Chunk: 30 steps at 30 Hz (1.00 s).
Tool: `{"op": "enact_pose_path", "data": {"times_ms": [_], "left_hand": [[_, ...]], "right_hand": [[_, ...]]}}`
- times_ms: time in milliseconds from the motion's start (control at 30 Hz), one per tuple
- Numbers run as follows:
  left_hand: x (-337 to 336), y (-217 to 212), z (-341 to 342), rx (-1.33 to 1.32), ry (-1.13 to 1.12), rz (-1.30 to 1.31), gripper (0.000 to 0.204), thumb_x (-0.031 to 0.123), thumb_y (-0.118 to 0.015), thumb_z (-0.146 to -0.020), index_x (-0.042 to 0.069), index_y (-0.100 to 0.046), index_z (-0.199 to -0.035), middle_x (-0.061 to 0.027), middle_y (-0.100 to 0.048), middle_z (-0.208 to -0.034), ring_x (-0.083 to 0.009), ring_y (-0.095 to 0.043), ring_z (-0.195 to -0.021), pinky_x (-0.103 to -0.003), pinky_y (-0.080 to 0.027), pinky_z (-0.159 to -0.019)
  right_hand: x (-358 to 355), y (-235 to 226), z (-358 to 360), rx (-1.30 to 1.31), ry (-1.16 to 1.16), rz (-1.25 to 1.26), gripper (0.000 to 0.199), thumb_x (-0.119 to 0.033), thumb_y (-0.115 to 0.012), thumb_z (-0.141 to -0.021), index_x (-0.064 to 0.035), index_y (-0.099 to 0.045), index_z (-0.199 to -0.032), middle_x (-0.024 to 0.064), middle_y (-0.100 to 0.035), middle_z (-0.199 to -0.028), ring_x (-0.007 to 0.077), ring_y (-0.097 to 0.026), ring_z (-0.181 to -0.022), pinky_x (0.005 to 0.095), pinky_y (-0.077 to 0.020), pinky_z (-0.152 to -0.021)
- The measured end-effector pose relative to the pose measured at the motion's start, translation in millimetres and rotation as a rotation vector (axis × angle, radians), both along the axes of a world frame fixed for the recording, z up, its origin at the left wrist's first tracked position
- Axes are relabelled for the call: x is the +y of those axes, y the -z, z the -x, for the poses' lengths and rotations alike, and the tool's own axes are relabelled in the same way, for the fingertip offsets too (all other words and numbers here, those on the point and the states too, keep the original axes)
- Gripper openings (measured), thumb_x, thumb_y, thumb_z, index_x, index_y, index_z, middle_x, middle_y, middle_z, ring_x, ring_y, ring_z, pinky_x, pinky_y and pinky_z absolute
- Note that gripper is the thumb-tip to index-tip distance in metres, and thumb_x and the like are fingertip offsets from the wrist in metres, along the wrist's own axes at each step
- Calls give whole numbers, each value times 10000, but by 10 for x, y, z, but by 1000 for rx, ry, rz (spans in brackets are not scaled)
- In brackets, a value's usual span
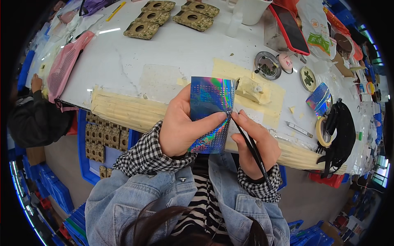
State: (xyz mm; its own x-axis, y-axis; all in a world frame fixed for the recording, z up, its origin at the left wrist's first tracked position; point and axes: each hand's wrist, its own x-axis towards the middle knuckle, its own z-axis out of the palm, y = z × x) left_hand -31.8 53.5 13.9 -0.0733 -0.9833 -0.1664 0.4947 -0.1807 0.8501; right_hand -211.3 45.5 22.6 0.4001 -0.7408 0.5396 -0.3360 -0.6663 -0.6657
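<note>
1. At the far left we see another person's hand [36,83] by a pink mesh bag [63,65] that lies on the white table [172,53].
2. Below the table edge we see a blue bin [84,164] with small tan square parts in it.
3. At the back of the table we see four camouflage pouches [152,17], each with a round hole.
4. Our left hand [180,125] holds a shiny rainbow sheet [212,110] up over the near table edge. Our fingers are closed on it, with the thumb pressed flat on the front.
5. Just beside it, our right hand [256,143] pinches black tweezers [251,145]. The thin tip touches the right edge of the sheet, close to our left thumb.
6. Behind the sheet we see yellow tape patches [271,96] stuck on the table.
7. Farther right we see a round metal dish [267,65] and a red phone [291,28] leaning up.
8. Near the right edge we see a second shiny sheet [319,99], a roll of tape [323,131] and a black bag [342,131].
</note>
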Motion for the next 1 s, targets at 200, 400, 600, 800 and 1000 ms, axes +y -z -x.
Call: {"op": "enact_pose_path", "data": {"times_ms": [200,400,600,800,1000], "left_hand": [[-1,17,22,50,-14,-12,421,-62,-642,-833,4,-497,-1222,-75,-652,-1042,-119,-633,-938,-269,-525,-816],[-23,-30,12,229,33,-169,363,-53,-641,-844,22,-524,-1179,-80,-659,-998,-139,-651,-895,-286,-548,-772],[-25,-11,13,212,14,-153,357,-45,-643,-847,28,-527,-1176,-79,-659,-998,-139,-653,-884,-279,-548,-772],[-25,-21,16,217,9,-150,348,-46,-638,-848,25,-525,-1169,-86,-660,-990,-147,-658,-862,-287,-564,-730],[-28,-18,-4,232,47,-130,351,-55,-620,-857,11,-500,-1180,-100,-656,-976,-161,-669,-802,-284,-581,-638]], "right_hand": [[8,-4,-20,24,28,35,359,-10,-750,-759,47,-619,-1089,187,-677,-1010,297,-676,-927,421,-554,-878],[-16,69,-9,151,-6,251,419,-43,-753,-750,43,-626,-1140,182,-655,-1004,317,-665,-944,456,-544,-878],[-9,62,7,184,-63,237,452,-42,-759,-727,31,-633,-1155,166,-607,-1017,348,-642,-986,503,-510,-908],[-18,67,3,176,-68,250,426,-56,-760,-731,32,-646,-1132,166,-618,-1007,339,-646,-988,491,-518,-902],[-22,64,-8,157,-40,286,386,-79,-760,-740,26,-661,-1099,157,-640,-983,307,-653,-981,458,-543,-884]]}}
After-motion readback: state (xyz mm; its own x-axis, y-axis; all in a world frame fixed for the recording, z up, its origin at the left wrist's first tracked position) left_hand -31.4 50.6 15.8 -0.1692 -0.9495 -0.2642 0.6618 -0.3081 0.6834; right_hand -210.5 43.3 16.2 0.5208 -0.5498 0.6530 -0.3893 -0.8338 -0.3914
